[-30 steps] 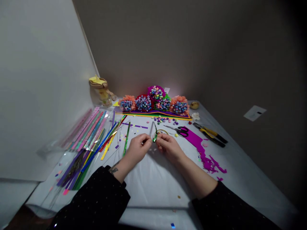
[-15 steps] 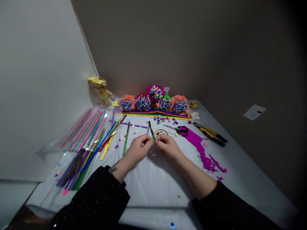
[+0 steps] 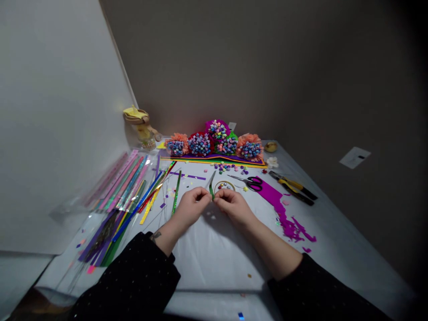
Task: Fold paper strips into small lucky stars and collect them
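My left hand [image 3: 191, 206] and my right hand [image 3: 233, 205] meet over the middle of the white-covered table [image 3: 214, 254], fingertips pinched together. Between them they hold a narrow shiny green paper strip [image 3: 211, 187], whose free end sticks up and away from me. Both hands have their fingers curled closed on the strip. Just beyond my right hand lies a small round ring-shaped dish [image 3: 224, 185] with tiny coloured pieces in it.
Many coloured paper strips [image 3: 133, 191] lie fanned at the left. Scissors [image 3: 249, 181], pliers [image 3: 292, 186] and magenta paper scraps [image 3: 281, 209] lie at the right. Paper flower bunches [image 3: 214, 143] and a small jar [image 3: 140, 127] stand at the back by the wall.
The strip's free end has swung about between my fingers, and my hands have turned slightly while pinching it. Nothing else on the table has moved.
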Demonstrator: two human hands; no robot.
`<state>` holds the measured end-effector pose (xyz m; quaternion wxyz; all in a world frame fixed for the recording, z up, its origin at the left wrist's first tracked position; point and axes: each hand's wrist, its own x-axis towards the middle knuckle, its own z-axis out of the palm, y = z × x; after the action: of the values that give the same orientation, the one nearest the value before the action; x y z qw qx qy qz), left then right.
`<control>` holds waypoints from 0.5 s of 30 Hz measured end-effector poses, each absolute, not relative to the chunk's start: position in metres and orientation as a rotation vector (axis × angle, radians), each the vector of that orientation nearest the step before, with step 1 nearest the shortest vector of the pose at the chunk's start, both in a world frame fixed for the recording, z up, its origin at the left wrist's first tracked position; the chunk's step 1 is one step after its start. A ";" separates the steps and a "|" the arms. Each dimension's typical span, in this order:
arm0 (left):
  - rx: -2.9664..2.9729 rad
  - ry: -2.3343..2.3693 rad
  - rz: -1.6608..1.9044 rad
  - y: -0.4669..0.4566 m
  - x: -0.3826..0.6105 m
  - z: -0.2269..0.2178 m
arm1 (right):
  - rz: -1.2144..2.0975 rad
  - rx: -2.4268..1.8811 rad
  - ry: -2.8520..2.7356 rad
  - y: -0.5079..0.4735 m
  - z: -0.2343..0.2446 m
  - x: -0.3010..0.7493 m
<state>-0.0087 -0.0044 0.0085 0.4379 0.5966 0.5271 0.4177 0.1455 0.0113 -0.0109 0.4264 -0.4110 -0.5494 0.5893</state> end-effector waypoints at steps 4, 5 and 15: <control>1.343 1.246 1.054 -0.004 -0.007 0.010 | 1.484 -1.029 -1.370 0.011 -0.011 0.146; 1.291 1.241 1.062 -0.004 -0.007 0.010 | 1.502 -1.024 -1.383 0.011 -0.011 0.147; 1.261 1.253 1.023 -0.003 -0.007 0.009 | 1.534 -1.029 -1.404 0.009 -0.009 0.145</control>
<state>-0.0068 -0.0031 0.0091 0.5187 0.5257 0.5221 0.4266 0.1451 0.0089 -0.0087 0.3994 -0.4065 -0.5547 0.6062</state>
